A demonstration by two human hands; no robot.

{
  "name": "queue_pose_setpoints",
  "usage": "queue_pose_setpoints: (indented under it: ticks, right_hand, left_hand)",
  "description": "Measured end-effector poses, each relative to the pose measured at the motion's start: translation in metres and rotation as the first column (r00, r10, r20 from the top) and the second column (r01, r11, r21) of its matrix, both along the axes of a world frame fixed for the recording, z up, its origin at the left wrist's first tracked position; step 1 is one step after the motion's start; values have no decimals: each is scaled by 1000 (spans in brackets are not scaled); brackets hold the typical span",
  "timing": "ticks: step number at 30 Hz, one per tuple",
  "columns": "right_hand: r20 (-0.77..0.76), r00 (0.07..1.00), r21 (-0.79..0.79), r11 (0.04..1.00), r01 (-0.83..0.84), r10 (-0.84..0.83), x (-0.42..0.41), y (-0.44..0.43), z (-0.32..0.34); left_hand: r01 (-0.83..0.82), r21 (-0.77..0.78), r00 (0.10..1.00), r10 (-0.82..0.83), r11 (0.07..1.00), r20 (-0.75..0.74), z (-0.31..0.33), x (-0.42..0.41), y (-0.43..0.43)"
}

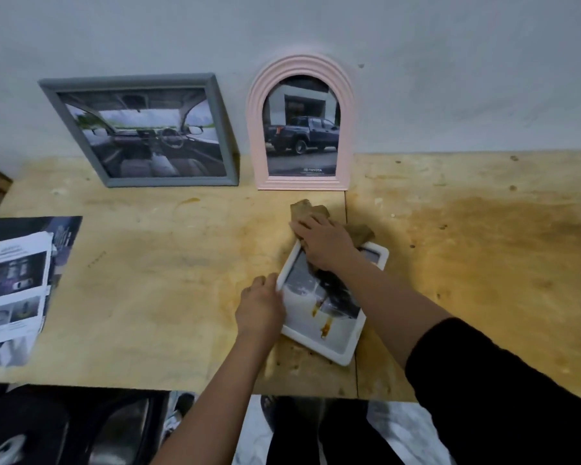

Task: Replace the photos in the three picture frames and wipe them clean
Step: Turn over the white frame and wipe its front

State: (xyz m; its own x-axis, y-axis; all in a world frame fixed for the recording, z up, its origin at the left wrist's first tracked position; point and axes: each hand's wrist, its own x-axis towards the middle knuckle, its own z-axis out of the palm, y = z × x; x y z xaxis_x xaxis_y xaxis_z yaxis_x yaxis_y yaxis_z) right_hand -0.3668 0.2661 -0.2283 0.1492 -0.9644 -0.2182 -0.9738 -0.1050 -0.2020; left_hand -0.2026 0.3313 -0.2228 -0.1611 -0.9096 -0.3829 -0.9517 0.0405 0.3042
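The black sleeve (503, 391) of the right arm fills the near right corner, and both forearms reach out over the front edge of the wooden table (168, 280). The left hand (260, 305) grips the left rim of the white frame (344, 352), its fingers curled over the edge. That frame lies flat and skewed, its near corner close to the table's front edge — brown drips mark the photo inside. The right hand (324, 245) presses flat, fingers spread, on a brown cloth (307, 209) at the frame's far end; the cloth spills past the rim onto the wood. Farther back the grey frame (141, 132) and the pink arched frame (301, 124) lean against the wall, just beside each other. Loose prints (14, 283) sit at the left edge — bare wood stretches wide to the right.
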Motion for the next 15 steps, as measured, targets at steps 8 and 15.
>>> queue_pose_setpoints:
  ticks: [8,15]
  right_hand:
    - [253,953,-18,984,175,-165,-45,9,-1]
    - [76,923,-43,923,382,-378,-71,56,12]
  left_hand:
    - [14,31,991,-18,999,133,-3,-6,-1]
    - [21,48,992,-26,999,120,-7,-5,-3]
